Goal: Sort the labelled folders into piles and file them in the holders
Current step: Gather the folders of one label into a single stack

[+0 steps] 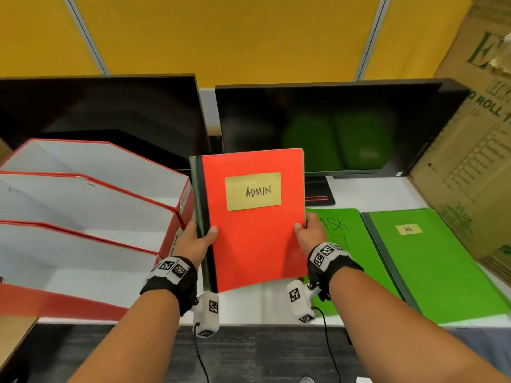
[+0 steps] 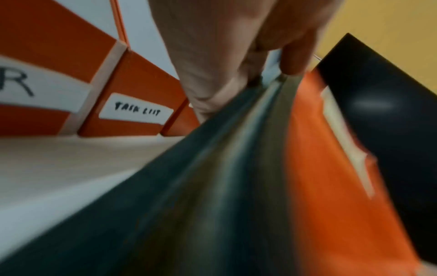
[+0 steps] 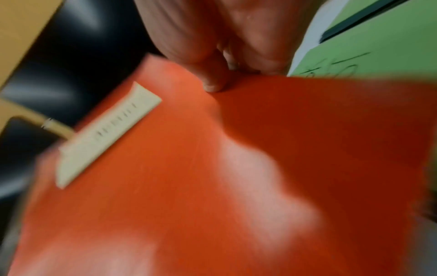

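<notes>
I hold a red folder [image 1: 254, 236] labelled ADMIN, with a dark spine, raised and tilted above the desk's middle; more folders seem stacked behind it. My left hand [image 1: 197, 237] grips the spine edge, thumb on the cover. My right hand [image 1: 309, 230] pinches the opposite edge, thumb on the front. The left wrist view shows fingers [image 2: 290, 61] wrapped over the dark spine [image 2: 212, 177]. In the right wrist view the thumb [image 3: 212, 82] presses the red cover [image 3: 236, 168]. Red file holders [image 1: 177, 230] stand at left, one labelled TASK LIST [image 2: 136, 110].
Two green folders lie on the white desk at right: one written TASK LIST [image 1: 345, 244], one labelled HR [image 1: 431, 264]. Two dark monitors [image 1: 331, 128] stand behind. A cardboard box [image 1: 475, 161] fills the right side. The desk's front edge [image 1: 262, 322] is near my wrists.
</notes>
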Tool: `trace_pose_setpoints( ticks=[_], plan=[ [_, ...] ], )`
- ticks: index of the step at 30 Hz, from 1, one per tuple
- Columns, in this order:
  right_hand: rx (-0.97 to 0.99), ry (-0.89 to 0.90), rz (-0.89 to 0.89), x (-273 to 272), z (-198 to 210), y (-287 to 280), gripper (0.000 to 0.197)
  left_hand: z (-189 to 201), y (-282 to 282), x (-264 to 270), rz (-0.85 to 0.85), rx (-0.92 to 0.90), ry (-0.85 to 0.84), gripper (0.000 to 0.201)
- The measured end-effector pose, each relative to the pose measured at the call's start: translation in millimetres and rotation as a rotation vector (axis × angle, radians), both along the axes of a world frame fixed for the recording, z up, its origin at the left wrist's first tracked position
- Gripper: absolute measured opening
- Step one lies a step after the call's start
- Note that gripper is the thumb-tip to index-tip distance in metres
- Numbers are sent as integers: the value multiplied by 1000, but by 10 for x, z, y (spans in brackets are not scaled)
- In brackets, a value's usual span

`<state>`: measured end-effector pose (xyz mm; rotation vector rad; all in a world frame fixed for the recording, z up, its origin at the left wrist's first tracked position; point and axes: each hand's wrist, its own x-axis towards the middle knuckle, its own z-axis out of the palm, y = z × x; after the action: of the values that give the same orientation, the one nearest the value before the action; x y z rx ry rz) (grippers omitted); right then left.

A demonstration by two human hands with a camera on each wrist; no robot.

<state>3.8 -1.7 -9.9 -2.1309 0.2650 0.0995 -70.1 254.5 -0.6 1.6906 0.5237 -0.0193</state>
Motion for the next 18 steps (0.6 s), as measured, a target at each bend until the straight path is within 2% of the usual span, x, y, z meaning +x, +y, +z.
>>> trace_pose_setpoints(
  ticks=[1,3,9,14,18],
  plan=[
    [-9,4,-15,16,-12,-55,20,-34,-23,23,20,-102,16,38],
    [-38,61,-23,14,-73,-172,24,-59,-116,19,66,-243,45,26],
    [-72,236,30,-111,-306,-461,25,-348,-288,-21,55,-180,108,18],
    [-129,297,-40,-53,-393,-651,22,-478,-311,14,57,-87,117,41],
    [-104,280,-158,67,-410,-839,12,-614,-208,56,-9,152,116,83]
  ],
)
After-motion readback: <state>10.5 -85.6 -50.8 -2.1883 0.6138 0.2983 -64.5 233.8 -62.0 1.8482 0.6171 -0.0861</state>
